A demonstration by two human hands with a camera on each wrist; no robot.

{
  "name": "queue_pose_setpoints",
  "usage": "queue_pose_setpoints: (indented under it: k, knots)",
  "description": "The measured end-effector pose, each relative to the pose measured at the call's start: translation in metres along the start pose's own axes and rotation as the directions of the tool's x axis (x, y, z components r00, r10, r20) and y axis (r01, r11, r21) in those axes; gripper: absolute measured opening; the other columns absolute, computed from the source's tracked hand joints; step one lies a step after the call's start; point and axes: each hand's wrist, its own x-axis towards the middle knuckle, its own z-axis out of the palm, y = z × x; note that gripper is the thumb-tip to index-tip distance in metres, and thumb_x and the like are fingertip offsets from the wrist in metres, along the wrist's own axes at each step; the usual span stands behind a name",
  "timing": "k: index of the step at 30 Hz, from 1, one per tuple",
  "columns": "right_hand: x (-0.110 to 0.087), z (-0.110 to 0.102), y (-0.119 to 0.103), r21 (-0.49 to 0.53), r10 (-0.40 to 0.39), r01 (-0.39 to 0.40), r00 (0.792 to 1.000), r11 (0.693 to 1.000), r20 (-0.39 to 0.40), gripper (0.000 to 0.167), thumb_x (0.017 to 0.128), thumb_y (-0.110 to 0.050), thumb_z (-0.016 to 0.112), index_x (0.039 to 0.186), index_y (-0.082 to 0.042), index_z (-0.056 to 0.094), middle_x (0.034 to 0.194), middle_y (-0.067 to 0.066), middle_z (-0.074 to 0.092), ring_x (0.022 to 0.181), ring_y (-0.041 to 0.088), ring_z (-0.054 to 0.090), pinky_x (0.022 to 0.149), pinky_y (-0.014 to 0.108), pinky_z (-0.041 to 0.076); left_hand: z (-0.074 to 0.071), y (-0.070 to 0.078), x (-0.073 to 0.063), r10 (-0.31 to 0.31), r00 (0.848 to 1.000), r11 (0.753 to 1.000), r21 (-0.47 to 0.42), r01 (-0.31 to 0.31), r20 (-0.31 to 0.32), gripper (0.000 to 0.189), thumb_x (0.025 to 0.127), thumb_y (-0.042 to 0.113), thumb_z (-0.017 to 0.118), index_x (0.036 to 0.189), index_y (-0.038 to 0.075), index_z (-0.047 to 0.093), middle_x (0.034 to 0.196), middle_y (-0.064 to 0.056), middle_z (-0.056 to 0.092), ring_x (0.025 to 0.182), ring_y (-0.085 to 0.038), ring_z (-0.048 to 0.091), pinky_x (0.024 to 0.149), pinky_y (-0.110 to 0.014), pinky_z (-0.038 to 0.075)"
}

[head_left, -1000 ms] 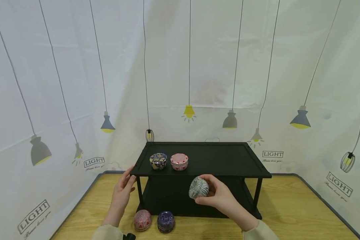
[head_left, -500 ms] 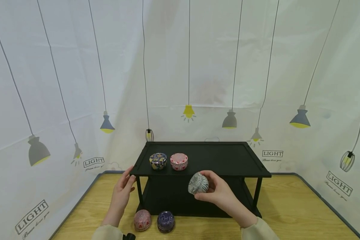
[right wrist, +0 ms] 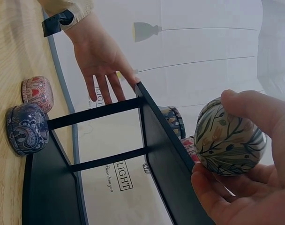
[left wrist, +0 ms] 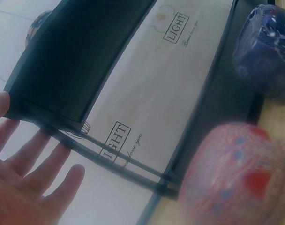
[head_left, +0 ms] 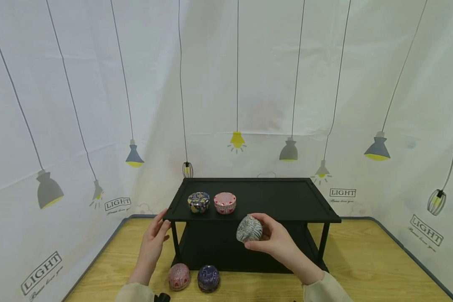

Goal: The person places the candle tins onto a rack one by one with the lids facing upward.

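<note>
My right hand point(head_left: 273, 237) grips a small round tin point(head_left: 249, 229) with a pale leaf pattern, in front of the upper shelf's front edge. In the right wrist view green leaves and orange flowers show on this tin point(right wrist: 231, 136). My left hand point(head_left: 153, 241) touches the left front corner of the black two-tier rack point(head_left: 275, 201), its fingers extended, as the left wrist view also shows. On the top tier stand a blue-and-yellow tin point(head_left: 199, 203) and a pink tin with red hearts point(head_left: 225, 203), side by side at the left.
On the wooden table point(head_left: 377, 268), before the rack's lower tier point(head_left: 230, 247), sit a pink-red tin point(head_left: 179, 277) and a dark blue tin point(head_left: 208, 278). Behind the rack hangs a pale cloth point(head_left: 211, 105) printed with lamps. A black band point(right wrist: 58, 22) circles the left wrist.
My right hand has raised the leaf-patterned tin a little and turned it slightly, mostly in the first half second. The left hand stays at the rack's corner.
</note>
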Motion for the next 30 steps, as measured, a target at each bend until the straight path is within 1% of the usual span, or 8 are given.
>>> queue_pose_setpoints:
  k: [4, 10, 16, 23, 30]
  knots:
    - [0.0002, -0.0001, -0.0017, -0.005, -0.009, 0.009, 1.0, 1.0, -0.003, 0.069, 0.079, -0.008, 0.08, 0.139, 0.0, 0.045, 0.124, 0.017, 0.054, 0.105, 0.027, 0.06, 0.082, 0.034, 0.053, -0.0001, 0.0005, 0.0002, -0.001, 1.0, 1.0, 0.005, 0.001, -0.003, 0.051, 0.102, 0.036, 0.05, 0.149, 0.018, 0.04, 0.148, -0.018, 0.04, 0.129, -0.037, 0.044, 0.1, -0.057, 0.037]
    - [0.0014, -0.0011, -0.0024, -0.015, -0.003, 0.003, 1.0, 1.0, -0.017, 0.069, 0.08, -0.008, 0.08, 0.138, 0.0, 0.045, 0.123, 0.017, 0.055, 0.105, 0.027, 0.06, 0.081, 0.034, 0.053, 0.0, 0.0002, 0.0007, -0.014, 1.0, 1.0, 0.006, 0.014, -0.006, 0.052, 0.102, 0.037, 0.049, 0.15, 0.018, 0.039, 0.147, -0.018, 0.041, 0.129, -0.036, 0.045, 0.099, -0.056, 0.038]
    - [0.0034, -0.0027, -0.0038, -0.036, -0.003, 0.002, 1.0, 0.999, -0.029, 0.068, 0.08, -0.009, 0.08, 0.138, -0.001, 0.045, 0.123, 0.016, 0.055, 0.105, 0.026, 0.06, 0.082, 0.034, 0.052, 0.0001, 0.0007, 0.0008, -0.008, 1.0, 1.0, 0.009, 0.008, -0.004, 0.052, 0.102, 0.037, 0.049, 0.149, 0.018, 0.039, 0.146, -0.018, 0.041, 0.129, -0.036, 0.045, 0.099, -0.056, 0.038]
    - [0.0057, -0.0038, -0.0059, -0.033, -0.005, 0.004, 1.0, 0.999, -0.026, 0.068, 0.08, -0.009, 0.08, 0.138, -0.001, 0.044, 0.125, 0.017, 0.053, 0.107, 0.027, 0.059, 0.084, 0.034, 0.052, -0.0002, 0.0012, 0.0008, 0.002, 1.0, 1.0, 0.019, -0.001, -0.007, 0.051, 0.102, 0.036, 0.049, 0.149, 0.018, 0.04, 0.147, -0.018, 0.041, 0.128, -0.037, 0.045, 0.098, -0.056, 0.038]
    - [0.0066, -0.0056, -0.007, -0.016, -0.005, 0.005, 1.0, 1.0, -0.023, 0.07, 0.081, -0.009, 0.079, 0.14, -0.001, 0.043, 0.127, 0.018, 0.051, 0.108, 0.027, 0.058, 0.084, 0.035, 0.052, 0.0001, 0.001, 0.0006, -0.011, 1.0, 1.0, 0.017, 0.011, -0.009, 0.052, 0.102, 0.037, 0.05, 0.149, 0.018, 0.04, 0.147, -0.018, 0.041, 0.128, -0.036, 0.045, 0.098, -0.056, 0.039]
